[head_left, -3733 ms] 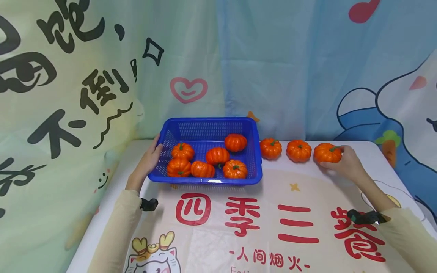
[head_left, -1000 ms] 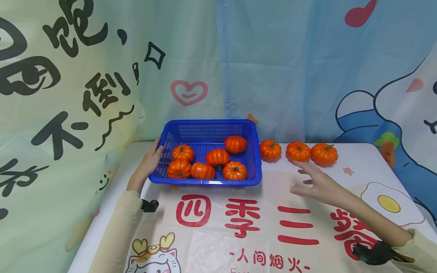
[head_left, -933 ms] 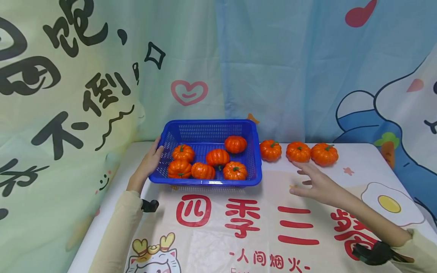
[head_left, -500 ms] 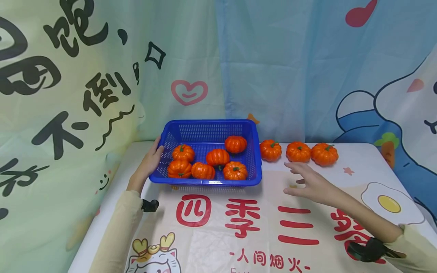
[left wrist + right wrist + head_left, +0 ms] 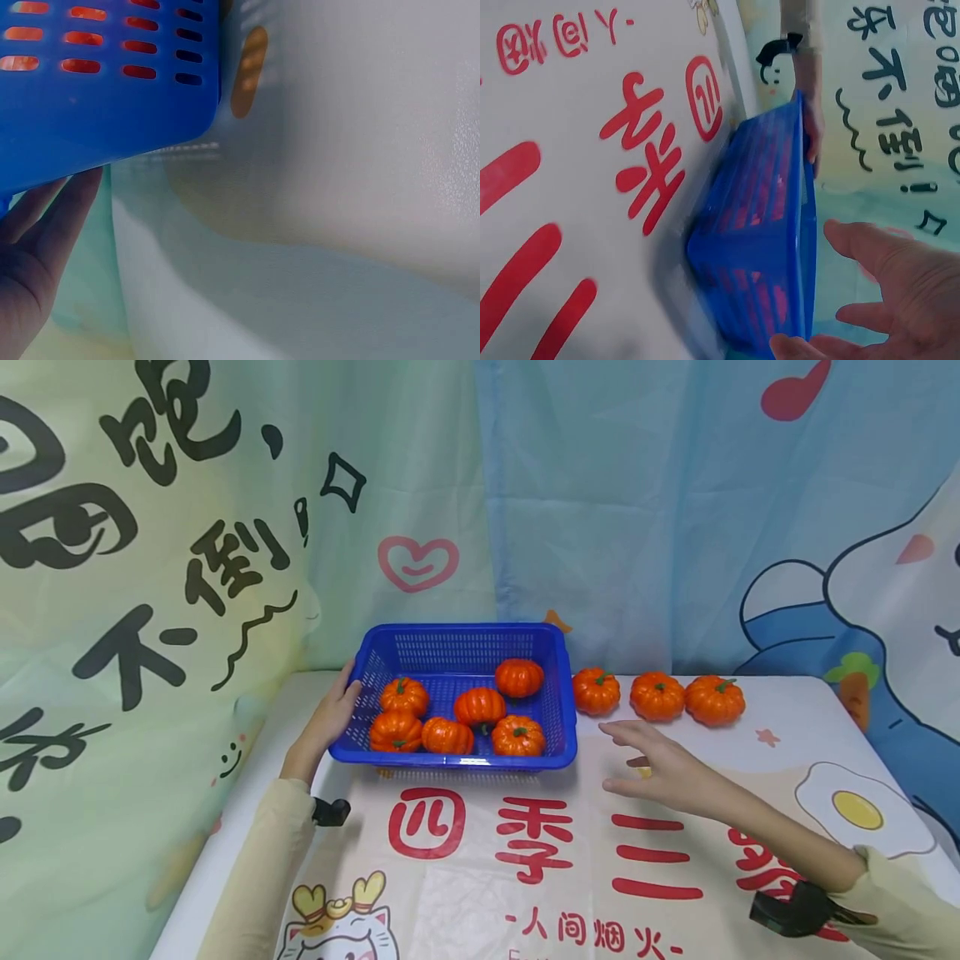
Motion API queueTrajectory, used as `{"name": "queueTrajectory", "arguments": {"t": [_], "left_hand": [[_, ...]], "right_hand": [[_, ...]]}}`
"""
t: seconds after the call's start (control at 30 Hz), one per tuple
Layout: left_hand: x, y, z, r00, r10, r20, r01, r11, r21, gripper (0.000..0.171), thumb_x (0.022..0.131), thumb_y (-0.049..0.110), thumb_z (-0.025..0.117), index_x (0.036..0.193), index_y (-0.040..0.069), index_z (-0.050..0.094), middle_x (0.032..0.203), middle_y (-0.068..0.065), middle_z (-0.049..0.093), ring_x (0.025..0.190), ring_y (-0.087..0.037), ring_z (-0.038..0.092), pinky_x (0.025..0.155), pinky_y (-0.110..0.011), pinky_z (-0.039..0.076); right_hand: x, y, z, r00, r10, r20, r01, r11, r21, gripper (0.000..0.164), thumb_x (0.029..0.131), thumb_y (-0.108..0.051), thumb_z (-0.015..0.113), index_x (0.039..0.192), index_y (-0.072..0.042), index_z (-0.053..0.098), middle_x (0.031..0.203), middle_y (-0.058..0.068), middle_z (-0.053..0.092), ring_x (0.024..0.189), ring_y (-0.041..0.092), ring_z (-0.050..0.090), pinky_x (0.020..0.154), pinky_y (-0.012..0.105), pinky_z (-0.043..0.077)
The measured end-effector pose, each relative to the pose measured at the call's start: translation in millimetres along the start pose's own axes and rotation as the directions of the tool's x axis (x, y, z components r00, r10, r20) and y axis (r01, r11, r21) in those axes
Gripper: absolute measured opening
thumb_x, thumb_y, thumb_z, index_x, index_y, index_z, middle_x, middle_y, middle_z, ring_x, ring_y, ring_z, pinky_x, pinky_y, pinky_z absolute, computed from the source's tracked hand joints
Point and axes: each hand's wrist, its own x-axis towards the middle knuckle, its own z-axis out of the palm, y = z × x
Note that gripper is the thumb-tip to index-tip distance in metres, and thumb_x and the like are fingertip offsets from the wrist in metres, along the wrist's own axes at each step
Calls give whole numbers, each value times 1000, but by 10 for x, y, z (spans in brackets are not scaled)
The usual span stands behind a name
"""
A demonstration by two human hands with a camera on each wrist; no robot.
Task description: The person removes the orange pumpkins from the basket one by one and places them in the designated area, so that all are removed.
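My left hand (image 5: 327, 714) holds the blue plastic basket (image 5: 450, 761) at its left rim, thumb at the edge and fingers along the outside. In the left wrist view, the fingertips disappear behind the basket wall. Several small orange pumpkins lie inside, among them one pumpkin (image 5: 519, 678) at the back right. My right hand (image 5: 663, 774) hovers over the table just right of the basket, fingers spread and holding nothing. In the right wrist view, its fingers (image 5: 855, 244) overlap the basket's near end.
Three more pumpkins line the table's back edge: one pumpkin (image 5: 596, 692) beside the basket, a middle pumpkin (image 5: 657, 697) and a right pumpkin (image 5: 715, 700) close together. A printed cloth (image 5: 450, 902) covers the table. A patterned curtain (image 5: 585, 527) hangs behind.
My right hand has let go of the rightmost pumpkin, which now sits closer to the middle one, and has moved left toward the basket. My left hand and the basket stay in place.
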Motion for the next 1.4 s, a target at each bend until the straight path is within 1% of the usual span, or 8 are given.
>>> {"name": "queueTrajectory", "arguments": {"t": [0.33,0.57,0.67,0.83,1.0,1.1,1.2,1.4], "left_hand": [[-3,12,-13,1000,-5,2,5,1000,16,60,106,40,22,158,23,-2,163,-18,12,145,-49,22,117,-64,16],[-30,6,-17,1000,-6,2,6,1000,7,60,106,40,21,158,23,-2,163,-17,11,145,-48,21,117,-64,16],[-35,11,-22,1000,-7,-1,7,1000,1,60,105,41,22,158,24,-2,163,-17,11,146,-47,21,117,-64,16],[-28,31,-10,1000,-4,-9,4,1000,-9,60,105,40,23,158,24,-1,163,-16,11,146,-47,21,117,-64,17],[-16,25,20,1000,-11,-12,10,1000,-9,59,106,36,24,158,23,0,163,-16,12,146,-46,21,118,-63,16],[-19,15,37,1000,-15,-6,15,1000,-3,59,106,37,23,158,23,-1,163,-16,12,146,-46,20,118,-63,16],[-23,8,37,1000,-10,-8,10,1000,-10,59,106,37,23,158,22,0,163,-17,13,146,-46,21,118,-62,16],[-28,17,-8,1000,-3,-8,3,1000,4,59,106,40,22,158,24,-2,163,-18,14,146,-47,22,118,-62,17]], "right_hand": [[178,-297,123,992,-112,55,113,993,-22,70,87,-27,72,146,-4,42,147,26,39,128,43,49,86,43,58],[584,-455,165,982,-135,134,135,991,10,67,89,-31,69,145,-4,42,145,25,42,127,42,52,91,44,56],[855,-529,146,982,-106,155,105,994,12,67,91,-29,67,146,-3,41,146,25,41,129,41,51,94,46,54],[1386,-569,109,989,-26,147,43,992,-116,70,90,-30,67,146,1,39,147,26,41,134,41,44,104,54,45],[1848,-477,114,976,119,182,-90,983,-161,74,91,-29,64,148,6,31,150,29,36,139,42,36,113,51,37],[2018,-412,136,960,195,202,-164,973,-163,73,93,-25,61,150,5,27,154,28,29,145,42,25,118,50,29],[2134,-378,163,951,227,211,-192,966,-173,69,94,-22,59,150,3,27,156,26,27,147,42,20,120,50,24],[2289,-362,187,942,259,214,-221,958,-185,65,95,-22,58,150,-1,32,156,24,30,144,38,30,112,49,38]]}}
